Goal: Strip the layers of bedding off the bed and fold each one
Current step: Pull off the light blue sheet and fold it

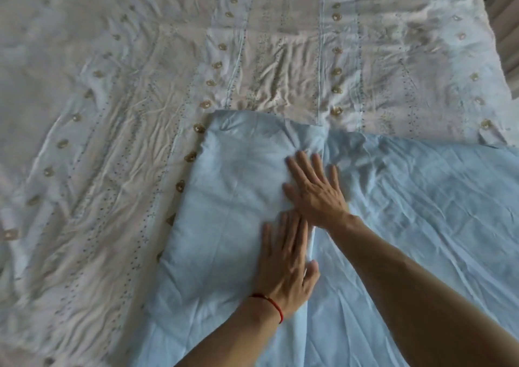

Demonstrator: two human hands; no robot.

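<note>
Under both flat hands (314,195), folded blue sheet (230,198), patterned bedspread (112,99) beneath

Red string bracelet (271,305) on wrist; pale ribbed surface (505,29) at far right edge

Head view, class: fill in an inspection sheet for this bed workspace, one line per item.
Surface: bed, covered with bedding.
Job's things: plain blue sheet, partly folded, lying over a wrinkled patterned sheet.
Clutter: nothing seen.
Hands: left hand and right hand both pressed flat on the blue sheet's folded part; red string bracelet on the left wrist.
Cables: nothing seen.
Surroundings: pale striped surface beyond the bed's right edge, unclear what.
</note>
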